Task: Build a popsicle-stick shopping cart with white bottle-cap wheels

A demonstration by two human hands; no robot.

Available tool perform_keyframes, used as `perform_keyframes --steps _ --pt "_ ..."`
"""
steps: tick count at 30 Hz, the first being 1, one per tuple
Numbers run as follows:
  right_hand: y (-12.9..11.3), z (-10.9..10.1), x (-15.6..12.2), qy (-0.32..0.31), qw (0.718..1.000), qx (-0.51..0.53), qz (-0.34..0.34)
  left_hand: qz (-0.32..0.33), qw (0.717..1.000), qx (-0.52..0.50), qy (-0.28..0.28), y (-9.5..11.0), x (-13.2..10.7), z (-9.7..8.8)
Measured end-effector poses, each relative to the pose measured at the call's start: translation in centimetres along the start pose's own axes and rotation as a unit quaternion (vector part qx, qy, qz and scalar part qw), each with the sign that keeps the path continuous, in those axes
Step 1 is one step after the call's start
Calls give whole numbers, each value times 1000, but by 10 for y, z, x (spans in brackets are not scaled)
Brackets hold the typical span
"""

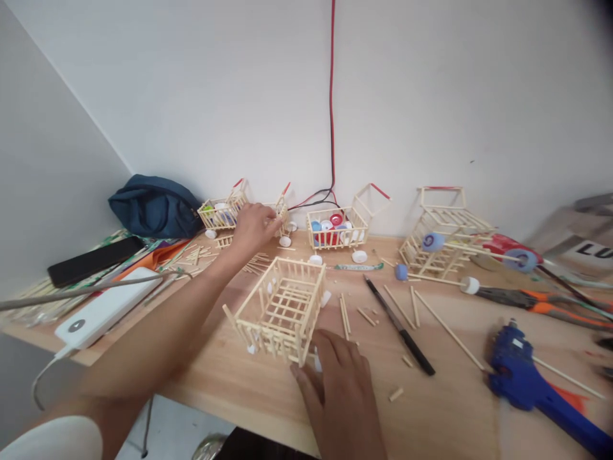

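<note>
In front of me stands a small cart basket [282,306] built of thin wooden sticks, with white pieces at its lower corners. My right hand [342,383] grips its near right corner, thumb and fingers on either side of a white wheel [317,359]. Farther back, my left hand [256,223] reaches over the table with its fingers loosely apart. Its fingertips overlap another stick cart [282,214] with a red handle and white wheels; whether they touch it I cannot make out. Loose short sticks [256,263] lie below that hand.
Along the wall stand finished-looking carts, one holding bottle caps [335,230], another tipped up [440,243]. A black pen [400,326], cut sticks, pliers [531,300] and a blue glue gun [522,370] lie right. Left are a phone [96,259], power bank [110,306] and blue pouch [156,204].
</note>
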State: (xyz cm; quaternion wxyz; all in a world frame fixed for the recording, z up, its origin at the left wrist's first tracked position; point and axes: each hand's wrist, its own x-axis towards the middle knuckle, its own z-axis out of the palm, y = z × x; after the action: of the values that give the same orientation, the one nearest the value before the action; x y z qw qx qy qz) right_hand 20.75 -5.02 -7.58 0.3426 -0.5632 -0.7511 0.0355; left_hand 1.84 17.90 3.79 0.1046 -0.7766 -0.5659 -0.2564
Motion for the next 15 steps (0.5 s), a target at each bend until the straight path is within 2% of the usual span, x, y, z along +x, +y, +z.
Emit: perform_keyframes --steps 3,7,12,15 --pt "-3 -3 2 4 1000 -1 5 -19 1000 0 -11 -2 10 7" --pt "-2 -3 2 11 1000 -6 -4 -76 993 -91 26 -11 20 -9" --pt "-4 -3 2 3 1000 -10 -13 -114 964 -239 9 -28 26 -28" --pt "-6 -1 2 12 1000 -13 14 -125 936 -329 5 -34 23 -33"
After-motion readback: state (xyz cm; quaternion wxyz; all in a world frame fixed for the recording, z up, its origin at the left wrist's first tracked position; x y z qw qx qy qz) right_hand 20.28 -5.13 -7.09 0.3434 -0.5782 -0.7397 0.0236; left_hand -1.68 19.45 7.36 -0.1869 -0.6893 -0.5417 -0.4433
